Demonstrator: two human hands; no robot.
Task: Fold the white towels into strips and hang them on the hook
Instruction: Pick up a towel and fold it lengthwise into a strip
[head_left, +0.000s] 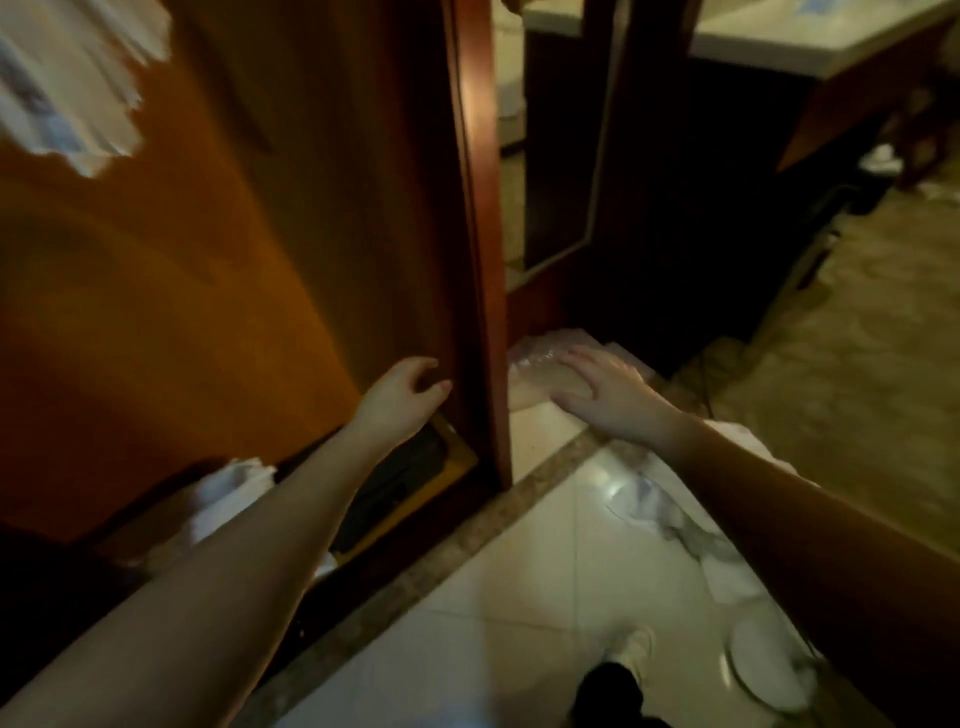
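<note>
My left hand (402, 392) reaches toward the edge of a brown wooden door (234, 260), its fingers loosely curled and holding nothing. To the right, my right hand (605, 392) stretches out with straight fingers over a pale bundle wrapped in clear plastic (530, 371) on the floor by the door frame. White cloth (670, 514), perhaps a towel, lies crumpled on the tiles under my right forearm. More white fabric (228, 493) shows under my left forearm. Blurred white cloth (67, 88) hangs at the upper left. No hook is visible.
The door frame post (480, 234) stands between my hands. A stone threshold (457, 525) divides white floor tiles (519, 597) from the darker room. Beyond lie patterned carpet (857, 338), dark furniture and a bed (810, 31). A white round object (763, 670) and my shoe (636, 649) are at the bottom.
</note>
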